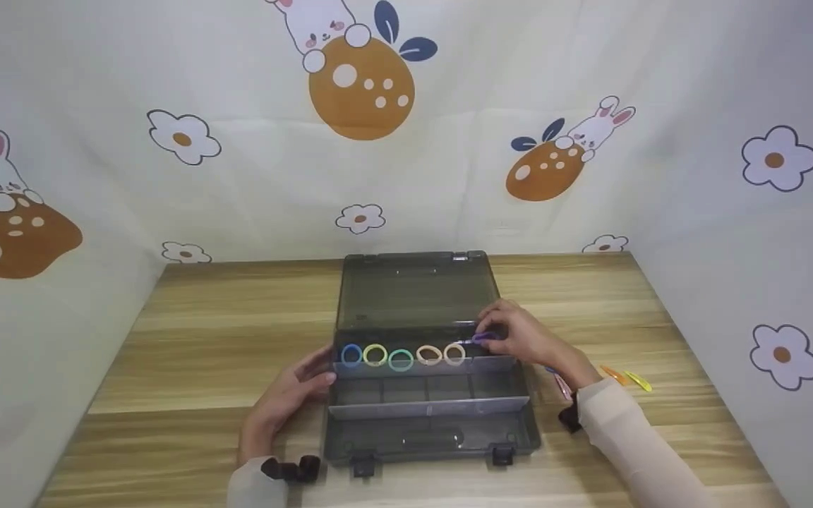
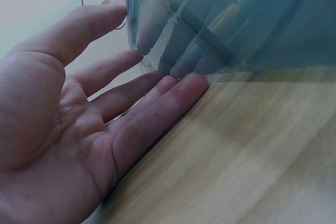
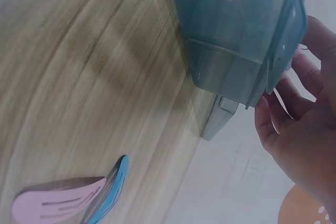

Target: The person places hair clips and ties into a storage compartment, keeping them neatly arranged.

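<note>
A dark see-through plastic box (image 1: 433, 429) lies with its lid (image 1: 417, 293) folded back. In its rear compartment a row of small rings, like hair ties, leans along the divider: blue (image 1: 343, 355), yellow (image 1: 366, 356), green (image 1: 389, 362) and two pale ones. My right hand (image 1: 523, 339) pinches a purple hair tie (image 1: 481, 340) at the right end of that row. In the right wrist view the box wall hides the fingertips and the tie. My left hand (image 1: 290, 395) rests against the box's left side, its extended fingers (image 2: 157, 114) touching the wall near the table.
Right of the box, partly behind my right wrist, lie a pink hair clip (image 3: 58, 201) and a blue one (image 3: 111, 195). Farther right are an orange clip (image 1: 614, 375) and a yellow clip (image 1: 638, 382). A patterned cloth (image 1: 463, 162) encloses the wooden table (image 1: 209, 339).
</note>
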`<state>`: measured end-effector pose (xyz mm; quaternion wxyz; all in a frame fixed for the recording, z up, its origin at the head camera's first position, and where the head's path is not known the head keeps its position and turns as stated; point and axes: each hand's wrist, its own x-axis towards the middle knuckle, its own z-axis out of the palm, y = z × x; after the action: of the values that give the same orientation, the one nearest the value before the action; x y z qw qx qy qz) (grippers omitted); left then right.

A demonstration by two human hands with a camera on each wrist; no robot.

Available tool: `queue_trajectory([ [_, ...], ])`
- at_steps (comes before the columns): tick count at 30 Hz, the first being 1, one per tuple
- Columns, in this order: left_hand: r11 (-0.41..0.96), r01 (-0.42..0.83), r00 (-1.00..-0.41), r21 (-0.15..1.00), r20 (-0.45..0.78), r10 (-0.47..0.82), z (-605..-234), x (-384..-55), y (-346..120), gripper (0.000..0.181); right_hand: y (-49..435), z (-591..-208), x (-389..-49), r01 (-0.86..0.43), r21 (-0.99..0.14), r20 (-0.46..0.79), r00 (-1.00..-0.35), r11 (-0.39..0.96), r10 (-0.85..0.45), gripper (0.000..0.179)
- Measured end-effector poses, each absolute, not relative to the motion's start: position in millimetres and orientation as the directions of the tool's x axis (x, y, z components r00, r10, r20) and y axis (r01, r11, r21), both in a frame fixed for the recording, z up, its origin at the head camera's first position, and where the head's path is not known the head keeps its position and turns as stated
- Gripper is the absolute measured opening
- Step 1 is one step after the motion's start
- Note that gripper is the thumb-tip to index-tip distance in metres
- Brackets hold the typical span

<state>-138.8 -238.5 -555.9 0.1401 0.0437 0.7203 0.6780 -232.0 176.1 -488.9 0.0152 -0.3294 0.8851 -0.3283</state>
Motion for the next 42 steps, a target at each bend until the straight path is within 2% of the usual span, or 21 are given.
queue_trajectory([
  [11, 0.043, -0.127, -0.955, 0.991, -0.134, 0.264, -555.8, -138.8, -238.4, 0.072, 176.2, -490.6, -230.2, -0.575, -0.559, 0.166, -0.784, 0.598, -0.598, 0.013],
  [20, 0.047, -0.109, -0.958, 0.993, -0.117, 0.262, -556.0, -137.7, -239.0, 0.072, 176.7, -487.4, -228.7, -0.578, -0.551, 0.143, -0.776, 0.602, -0.614, 0.032],
  [42, 0.059, -0.111, -0.956, 0.992, -0.123, 0.266, -553.9, -137.9, -238.1, 0.070, 193.1, -471.3, -203.2, -0.586, -0.580, 0.206, -0.778, 0.566, -0.594, 0.020],
])
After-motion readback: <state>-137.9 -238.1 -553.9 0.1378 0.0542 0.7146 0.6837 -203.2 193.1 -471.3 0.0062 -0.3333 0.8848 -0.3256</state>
